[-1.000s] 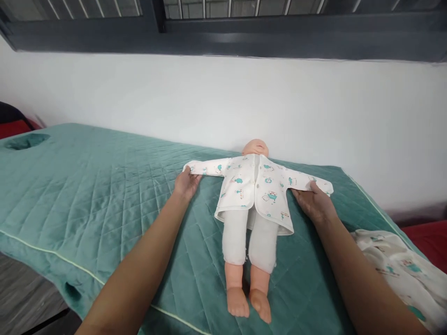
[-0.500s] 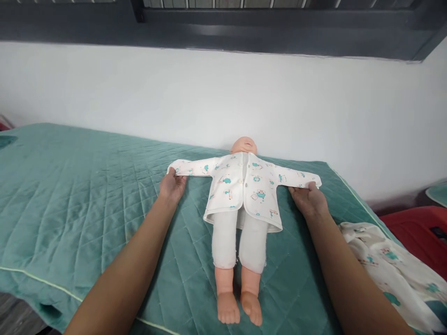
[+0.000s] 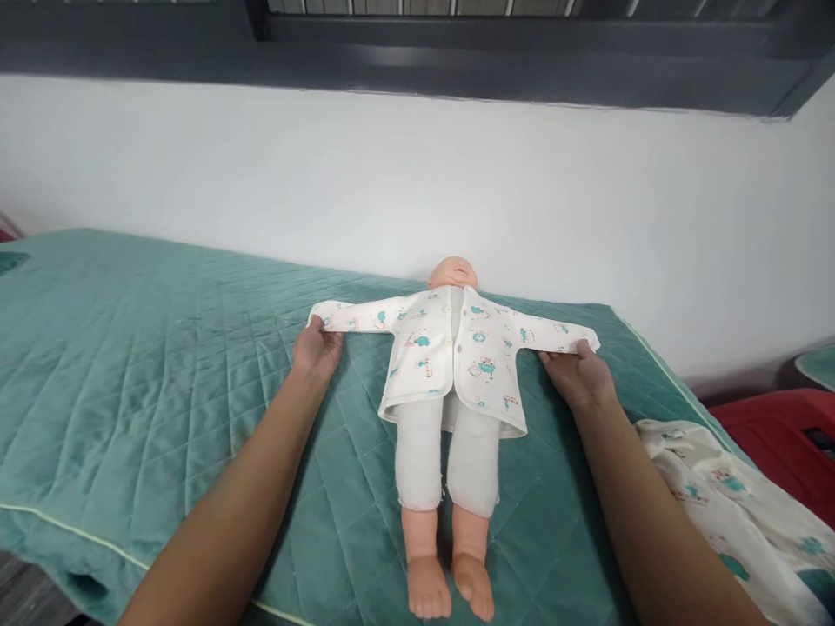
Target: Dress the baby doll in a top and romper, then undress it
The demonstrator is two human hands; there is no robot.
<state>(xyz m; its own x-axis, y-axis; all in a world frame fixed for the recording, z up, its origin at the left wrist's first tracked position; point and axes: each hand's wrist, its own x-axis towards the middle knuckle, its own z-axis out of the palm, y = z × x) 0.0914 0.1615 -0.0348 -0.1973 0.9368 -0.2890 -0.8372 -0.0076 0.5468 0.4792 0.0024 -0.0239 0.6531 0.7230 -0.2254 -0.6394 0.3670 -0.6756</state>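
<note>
Teal bed (image 3: 130, 348), one doll (image 3: 450, 348), left hand (image 3: 317, 349), right hand (image 3: 579, 376) on cuffs (image 3: 324, 315).

At the middle of the frame we see a doll (image 3: 450, 435) in a printed shirt (image 3: 453, 356) lying face-up on a green quilted bed (image 3: 143, 348), our left hand (image 3: 317, 349) pinching one sleeve end and our right hand (image 3: 579, 376) the other, with another printed garment (image 3: 737, 513) at lower right.

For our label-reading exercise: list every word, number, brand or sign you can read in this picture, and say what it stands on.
No text can be read anywhere.
The doll's jacket shows cartoon prints only; any lettering is too small to tell.
The spare garment: the same.
The red object: a dark patch, too blurred to read.
</note>
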